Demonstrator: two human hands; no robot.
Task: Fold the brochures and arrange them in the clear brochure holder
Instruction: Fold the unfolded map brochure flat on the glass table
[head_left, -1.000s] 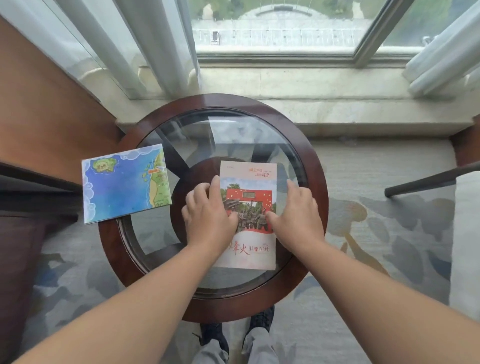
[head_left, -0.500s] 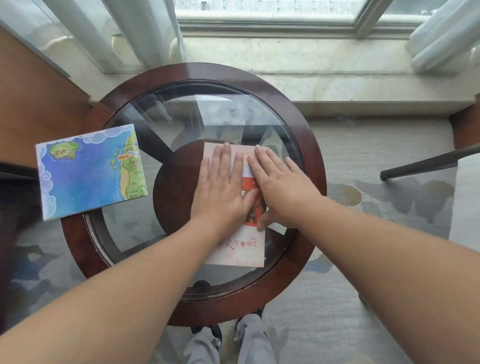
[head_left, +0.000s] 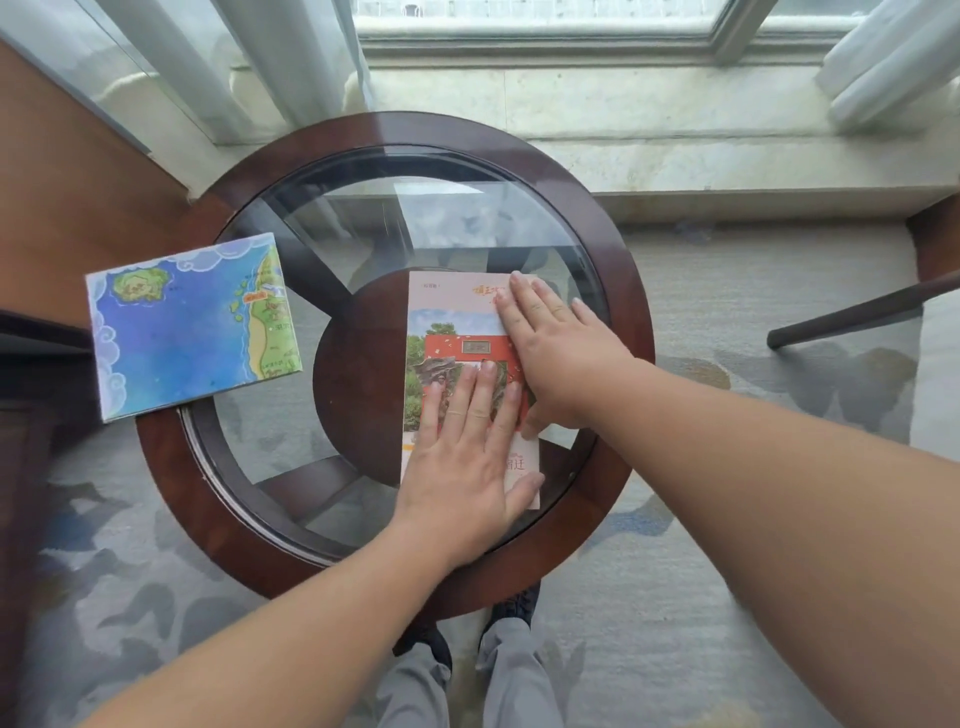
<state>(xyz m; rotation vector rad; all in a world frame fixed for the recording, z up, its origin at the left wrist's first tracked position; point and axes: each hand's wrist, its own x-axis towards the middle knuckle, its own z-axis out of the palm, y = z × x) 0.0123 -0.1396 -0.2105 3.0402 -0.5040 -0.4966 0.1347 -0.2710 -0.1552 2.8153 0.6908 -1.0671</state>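
Looks like a window-side sitting corner of a hotel room or a living room. Shown by a wide window (head_left: 519, 21) at 12 o'clock above a pale stone sill (head_left: 675, 119), white curtains (head_left: 280, 67) hanging at 11 and 1 o'clock, and grey carpet (head_left: 727, 597) patterned with leaf shapes from 3 round to 8 o'clock. Furnished with a small round dark-wood table (head_left: 161, 478) topped in glass at the centre and brown wooden furniture (head_left: 67, 208) at 10 o'clock.
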